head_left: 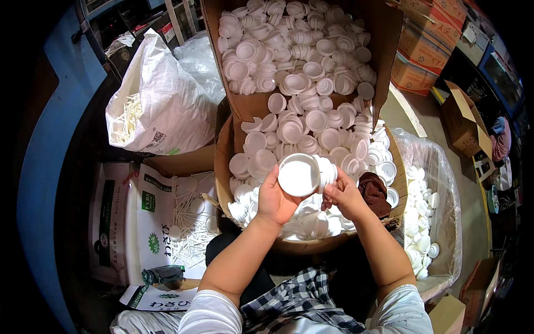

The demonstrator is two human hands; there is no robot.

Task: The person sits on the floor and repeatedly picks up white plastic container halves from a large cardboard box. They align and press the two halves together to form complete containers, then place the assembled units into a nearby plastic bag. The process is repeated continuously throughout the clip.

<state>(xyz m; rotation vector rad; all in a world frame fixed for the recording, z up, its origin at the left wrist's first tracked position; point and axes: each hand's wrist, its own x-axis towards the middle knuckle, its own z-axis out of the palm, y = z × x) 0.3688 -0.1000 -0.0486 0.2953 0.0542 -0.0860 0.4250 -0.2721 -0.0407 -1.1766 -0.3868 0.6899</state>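
A white round plastic cap [298, 175] is held up over the box, its wide hollow face turned up toward me. My left hand [273, 199] grips its left rim, thumb along the edge. Against its right side is a ridged, stepped white plastic part [326, 171], with my right hand [346, 196] closed around it. Whether this part is joined to the cap or separate, I cannot tell. Beneath both hands, many similar white caps [290, 131] fill a cardboard box [222, 161]. A brown cloth [374, 193] lies on the caps by my right wrist.
Behind, a tilted carton [384, 67] spills more caps. At left stand a white woven sack [167, 106] of thin white sticks and an opened carton [151, 222] with loose sticks and a dark green tool [162, 275]. A plastic-lined box [445, 222] of white parts stands right.
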